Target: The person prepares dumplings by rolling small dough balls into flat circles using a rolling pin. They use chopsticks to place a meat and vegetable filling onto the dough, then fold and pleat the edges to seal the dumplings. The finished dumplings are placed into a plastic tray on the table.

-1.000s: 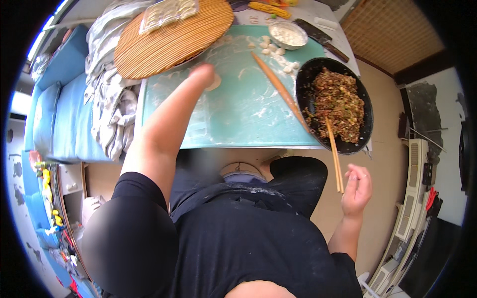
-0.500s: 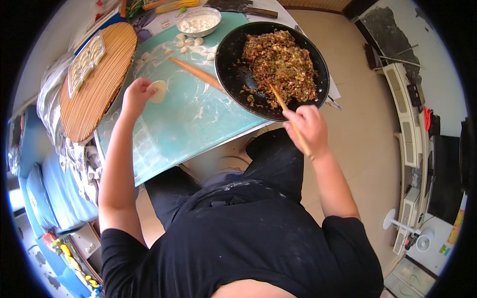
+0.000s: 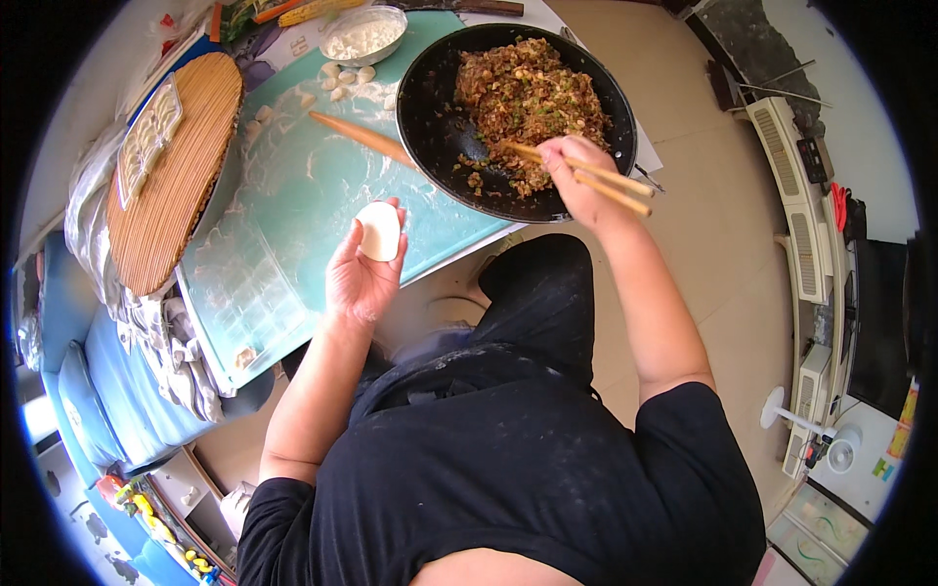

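"Two hands headed the list; how were they set?"

"Left hand (image 3: 369, 259): palm up, fingers curled beneath one pale dough round (image 3: 378, 231), thumb at its edge, held above the near edge of the green mat (image 3: 430, 210). It was cradled so, apparently, to keep the soft disc flat. Right hand (image 3: 581, 176): pinched one pair of wooden chopsticks (image 3: 611, 188), angled leftward, presumably to bring their tips to the filling (image 3: 532, 93)."

"Next outward?"

"One clear compartmented tray (image 3: 244, 288), near left on the mat; one small lump lay by its near corner, kind unclear. One round slatted board (image 3: 195, 186), farther left, carried a shallow pack (image 3: 122, 190) of pale dumplings. One wooden rolling pin (image 3: 362, 139) reached to the pan's rim."

"And the remaining containers?"

"One black pan (image 3: 435, 107), at right, likely placed for the right hand's reach; it held the brown, green-flecked filling, heaped toward its far side. Beyond the pin: several dough pieces (image 3: 346, 80), then one bowl (image 3: 391, 46) of white flour."
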`<state>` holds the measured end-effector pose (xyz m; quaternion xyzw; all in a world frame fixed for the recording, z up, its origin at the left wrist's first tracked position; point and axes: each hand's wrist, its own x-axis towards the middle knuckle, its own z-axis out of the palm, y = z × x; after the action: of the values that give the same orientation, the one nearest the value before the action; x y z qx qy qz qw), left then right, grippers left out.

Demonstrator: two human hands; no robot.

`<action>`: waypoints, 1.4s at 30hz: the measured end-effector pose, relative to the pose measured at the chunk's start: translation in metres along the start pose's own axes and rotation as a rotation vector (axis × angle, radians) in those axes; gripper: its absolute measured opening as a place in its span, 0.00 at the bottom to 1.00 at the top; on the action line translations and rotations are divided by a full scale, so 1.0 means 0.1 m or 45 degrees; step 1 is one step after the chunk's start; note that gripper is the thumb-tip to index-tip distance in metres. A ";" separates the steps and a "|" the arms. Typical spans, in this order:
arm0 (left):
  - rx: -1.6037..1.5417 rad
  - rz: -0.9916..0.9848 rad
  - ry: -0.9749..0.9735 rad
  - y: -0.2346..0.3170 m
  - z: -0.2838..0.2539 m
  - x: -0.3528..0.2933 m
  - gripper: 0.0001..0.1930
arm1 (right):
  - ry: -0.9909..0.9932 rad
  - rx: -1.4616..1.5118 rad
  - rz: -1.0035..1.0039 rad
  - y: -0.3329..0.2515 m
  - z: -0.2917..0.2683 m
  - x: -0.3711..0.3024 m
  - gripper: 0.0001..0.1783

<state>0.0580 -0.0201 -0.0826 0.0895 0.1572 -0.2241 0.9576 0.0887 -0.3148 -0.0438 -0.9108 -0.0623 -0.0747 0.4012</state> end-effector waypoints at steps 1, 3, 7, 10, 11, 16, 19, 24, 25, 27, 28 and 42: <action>-0.004 -0.039 -0.021 -0.04 0.04 0.00 0.20 | -0.007 -0.044 -0.053 0.01 0.04 -0.06 0.14; 0.101 -0.043 0.032 -0.12 0.08 -0.03 0.20 | -0.013 0.059 -0.038 -0.03 0.03 -0.11 0.13; 0.331 -0.147 0.136 -0.24 0.03 -0.06 0.21 | 0.128 0.271 0.113 0.03 -0.06 -0.10 0.12; 0.479 -0.154 0.186 -0.36 0.04 -0.05 0.21 | 0.158 0.193 0.066 0.06 0.00 -0.08 0.13; 0.514 -0.157 0.208 -0.39 0.04 -0.05 0.21 | 0.095 0.261 0.061 0.05 0.02 -0.10 0.14; 0.518 -0.168 0.182 -0.42 0.02 -0.07 0.21 | 0.253 0.583 0.247 -0.13 -0.11 -0.14 0.16; 0.526 -0.144 0.189 -0.42 0.01 -0.05 0.20 | 0.169 0.499 0.475 -0.12 -0.13 -0.13 0.15; 0.553 -0.148 0.175 -0.45 0.08 -0.02 0.20 | 0.212 0.659 0.565 -0.09 0.05 -0.05 0.18; 0.555 -0.146 0.170 -0.45 0.08 -0.01 0.20 | 0.197 0.684 0.557 -0.09 0.07 -0.02 0.18; 0.562 -0.143 0.156 -0.45 0.06 0.00 0.20 | 0.170 0.734 0.542 -0.06 0.13 0.04 0.18; 0.562 -0.146 0.159 -0.45 0.07 0.00 0.20 | 0.171 0.775 0.517 -0.03 0.17 0.06 0.17; 0.589 -0.064 0.142 -0.38 0.10 0.09 0.20 | 0.002 0.925 0.352 -0.16 0.28 0.23 0.15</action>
<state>0.0507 -0.0594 -0.0804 0.3149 0.1566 -0.2725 0.8956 0.1112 -0.2816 -0.0466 -0.7093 0.0390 0.0064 0.7038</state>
